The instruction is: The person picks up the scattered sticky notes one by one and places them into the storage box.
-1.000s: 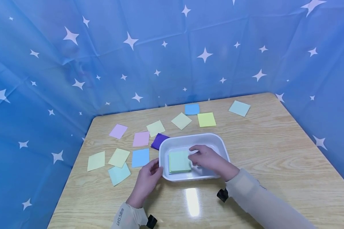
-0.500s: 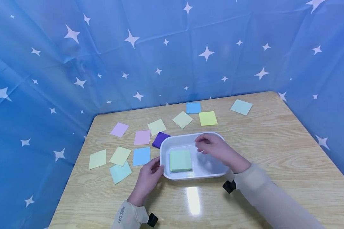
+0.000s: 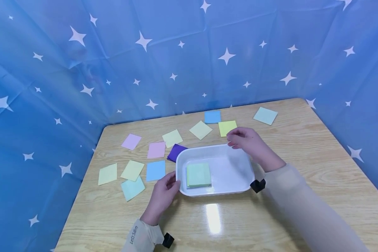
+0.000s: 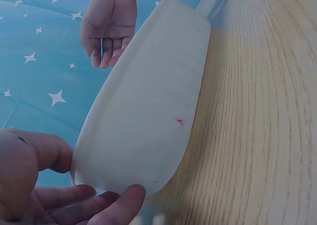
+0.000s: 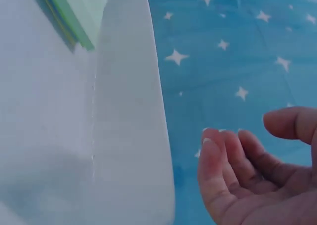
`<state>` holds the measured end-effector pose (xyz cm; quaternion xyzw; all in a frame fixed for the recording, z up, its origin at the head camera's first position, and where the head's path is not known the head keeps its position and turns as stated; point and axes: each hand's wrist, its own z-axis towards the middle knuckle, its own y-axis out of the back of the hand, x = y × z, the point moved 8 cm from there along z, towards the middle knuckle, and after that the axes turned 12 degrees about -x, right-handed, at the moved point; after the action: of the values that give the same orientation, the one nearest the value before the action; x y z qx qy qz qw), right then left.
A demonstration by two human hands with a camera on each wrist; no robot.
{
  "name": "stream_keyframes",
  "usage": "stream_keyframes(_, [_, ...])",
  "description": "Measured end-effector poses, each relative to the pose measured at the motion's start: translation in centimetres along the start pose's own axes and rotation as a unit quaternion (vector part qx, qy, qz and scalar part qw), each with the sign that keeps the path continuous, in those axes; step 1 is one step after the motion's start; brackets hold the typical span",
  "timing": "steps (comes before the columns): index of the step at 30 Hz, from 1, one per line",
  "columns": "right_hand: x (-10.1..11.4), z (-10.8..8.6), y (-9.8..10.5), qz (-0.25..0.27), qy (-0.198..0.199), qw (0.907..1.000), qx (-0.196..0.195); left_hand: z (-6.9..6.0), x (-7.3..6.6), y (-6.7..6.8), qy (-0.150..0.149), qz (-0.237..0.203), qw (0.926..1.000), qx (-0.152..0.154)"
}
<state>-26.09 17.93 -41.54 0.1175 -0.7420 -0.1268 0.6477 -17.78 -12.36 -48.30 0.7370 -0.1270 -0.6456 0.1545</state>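
Observation:
A white plastic tray [image 3: 233,176] stands on the table, with a pad of sticky notes [image 3: 198,174], pale green on top, in its left part. At the tray's left end my left hand [image 3: 161,196] holds the wall between thumb and fingers; the left wrist view shows fingertips [image 4: 130,197] against its outside. My right hand [image 3: 250,145] hovers over the far right rim, near a yellow-green sticky note [image 3: 226,128] that it partly covers. Its fingers are loosely bent with nothing between them, as the right wrist view shows.
Several loose sticky notes lie left of and behind the tray, among them a blue one [image 3: 155,170] and a pink one [image 3: 156,150]. A dark purple pad [image 3: 177,152] touches or nearly touches its far left corner. A pale blue note [image 3: 265,116] lies far right.
My right hand has risen from beside the sticky notes inside the tray and moved away and right, to over its far rim. My left hand has stayed at the tray's left end.

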Motion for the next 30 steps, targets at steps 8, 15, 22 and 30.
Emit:
stream_keyframes(8, [-2.2, 2.1, 1.5, 0.057, -0.056, 0.9967, -0.012, -0.2, -0.1, -0.1, 0.008, -0.005, 1.0, 0.002])
stream_keyframes(15, [-4.0, 3.7, 2.8, 0.081, -0.098, 0.9918, -0.013, -0.2, -0.1, 0.0, 0.0, -0.002, 1.0, 0.004])
stream_keyframes(22, [-5.4, 5.1, 3.4, 0.08, -0.124, 0.989, -0.008, 0.0, 0.1, 0.1, 0.002, 0.007, 1.0, 0.004])
stream_keyframes(30, [-7.4, 7.3, 3.8, 0.076, -0.165, 0.9832, -0.015, 0.0, -0.1, 0.1, -0.006, -0.001, 0.9999, 0.012])
